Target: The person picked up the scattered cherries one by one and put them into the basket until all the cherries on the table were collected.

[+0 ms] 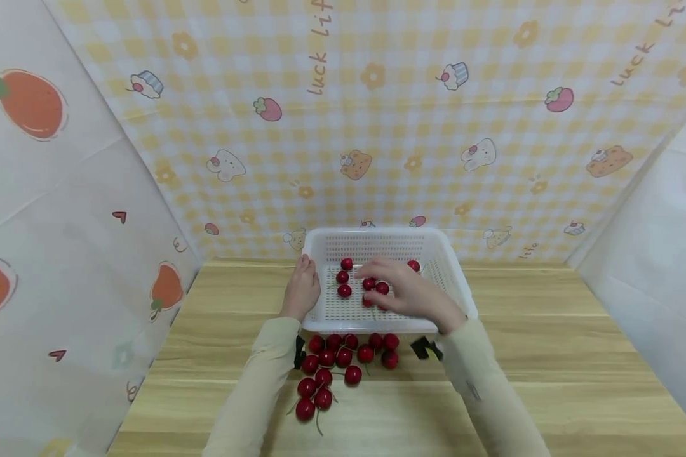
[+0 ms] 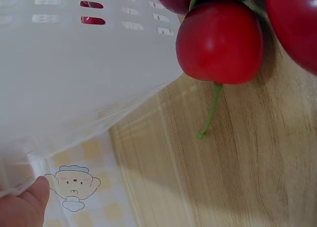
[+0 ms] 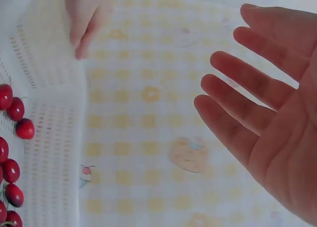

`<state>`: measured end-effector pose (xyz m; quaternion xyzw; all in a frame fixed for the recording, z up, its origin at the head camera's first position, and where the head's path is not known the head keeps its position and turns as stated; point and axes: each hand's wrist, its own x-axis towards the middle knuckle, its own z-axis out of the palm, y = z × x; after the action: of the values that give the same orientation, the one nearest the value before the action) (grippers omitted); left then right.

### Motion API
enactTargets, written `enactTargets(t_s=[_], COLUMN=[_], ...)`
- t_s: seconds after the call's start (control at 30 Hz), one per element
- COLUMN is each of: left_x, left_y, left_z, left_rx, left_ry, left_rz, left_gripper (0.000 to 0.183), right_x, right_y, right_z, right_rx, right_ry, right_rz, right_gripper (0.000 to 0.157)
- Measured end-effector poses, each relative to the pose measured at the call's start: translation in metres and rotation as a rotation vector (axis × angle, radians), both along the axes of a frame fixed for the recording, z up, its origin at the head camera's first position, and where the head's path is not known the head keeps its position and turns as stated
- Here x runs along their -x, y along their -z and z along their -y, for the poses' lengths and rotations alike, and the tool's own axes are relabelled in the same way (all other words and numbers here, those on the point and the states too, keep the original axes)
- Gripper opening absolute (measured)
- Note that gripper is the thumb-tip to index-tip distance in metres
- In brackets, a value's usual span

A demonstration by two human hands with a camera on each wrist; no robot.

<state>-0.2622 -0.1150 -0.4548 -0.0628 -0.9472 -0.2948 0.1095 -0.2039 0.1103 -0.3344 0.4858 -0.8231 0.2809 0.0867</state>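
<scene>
The left hand (image 1: 302, 291) is gripping a white, rectangular, perforated-plastic basket (image 1: 371, 325) by its rim; the right hand (image 1: 408, 289), fingers spread and empty, is hovering over round red cherries (image 1: 344, 291) inside. More cherries (image 1: 326, 358) are lying in front on the wood-grain tabletop (image 1: 234, 317).

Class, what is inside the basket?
Red cherries lie in the basket. In the head view, the right hand covers part of its floor; any cherries fully hidden there cannot be counted.

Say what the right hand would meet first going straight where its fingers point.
Probably the left hand, at the left rim of the basket. Depth is unclear: if the right hand is low, a cherry or the basket's wall might come first.
</scene>
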Motion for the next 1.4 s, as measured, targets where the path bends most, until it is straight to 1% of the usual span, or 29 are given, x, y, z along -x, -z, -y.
enactTargets(t_s=[0.1,0.17,0.27,0.4,0.43,0.5,0.63,0.73,0.87,1.0,1.17,1.3,1.4], left_x=[0.000,0.000,0.000,0.000,0.000,-0.001,0.001,0.001,0.001,0.001,0.001,0.001,0.001], left_y=[0.000,0.000,0.001,0.001,0.001,0.002,0.004,0.005,0.005,0.004,0.003,0.003,0.003], left_z=[0.001,0.002,0.003,0.003,0.003,0.003,0.003,0.003,0.003,0.002,0.001,0.001,0.000], left_rx=[0.003,0.008,0.021,0.020,0.019,0.012,0.011,0.007,0.007,0.004,0.008,0.013,0.013], left_ry=[-0.001,-0.004,-0.008,-0.001,-0.001,-0.002,-0.009,-0.008,-0.001,0.004,0.012,0.010,0.007], left_rz=[0.007,0.016,0.017,0.009,0.009,0.011,0.013,0.016,0.027,0.018,0.000,0.012,0.013], left_gripper=[0.040,0.041,0.041,0.041,0.040,0.041,0.041,0.041,0.041,0.041,0.041,0.041,0.041], right_x=[-0.030,-0.045,-0.060,-0.071,-0.073,-0.075,-0.073,-0.070,-0.066,-0.065,-0.064,-0.063,-0.061], right_y=[0.011,0.024,0.049,0.083,0.091,0.105,0.128,0.141,0.154,0.161,0.162,0.163,0.165], right_z=[-0.011,-0.017,-0.025,-0.036,-0.039,-0.043,-0.045,-0.044,-0.042,-0.040,-0.037,-0.035,-0.034], right_rx=[0.025,0.016,-0.002,-0.044,-0.058,-0.085,-0.140,-0.175,-0.194,-0.193,-0.200,-0.184,-0.162], right_ry=[0.007,0.021,0.045,0.127,0.153,0.203,0.259,0.291,0.315,0.317,0.333,0.326,0.304], right_rz=[-0.033,-0.029,0.039,0.208,0.238,0.287,0.295,0.289,0.289,0.284,0.283,0.283,0.258], right_gripper=[0.025,0.024,0.023,0.021,0.021,0.023,0.027,0.030,0.033,0.033,0.033,0.028,0.024])
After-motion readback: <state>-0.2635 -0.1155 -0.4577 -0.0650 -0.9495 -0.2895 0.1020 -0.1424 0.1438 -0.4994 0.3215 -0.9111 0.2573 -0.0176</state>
